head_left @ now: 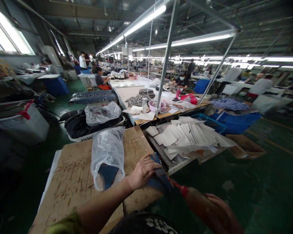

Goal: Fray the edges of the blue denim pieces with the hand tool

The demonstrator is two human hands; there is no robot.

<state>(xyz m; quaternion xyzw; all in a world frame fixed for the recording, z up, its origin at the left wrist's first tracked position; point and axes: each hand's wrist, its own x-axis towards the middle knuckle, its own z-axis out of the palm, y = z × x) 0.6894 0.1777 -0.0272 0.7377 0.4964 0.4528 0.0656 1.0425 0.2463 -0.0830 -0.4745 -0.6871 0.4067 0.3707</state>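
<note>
My left hand (144, 172) is closed on a dark blue fabric piece (162, 182) at the right edge of the cardboard. In my right hand (218, 211) is a squeeze bottle (197, 201) with brownish contents and a red nozzle. It lies tilted, its tip pointing left at the edge of the blue piece; whether the tip touches is hard to tell. My right hand is partly blurred. To the left, a clear plastic bag (107, 146) rests on the stained cardboard (73, 172), with more blue pieces (107, 175) showing at its mouth.
A low table holds a fanned heap of white sheets (185, 133) ahead on the right. Beyond the cardboard stands a long worktable (127, 94). A white basket (92, 136) with dark fabric is at left. A metal post (167, 58) rises ahead; a cardboard box (245, 146) sits on the floor.
</note>
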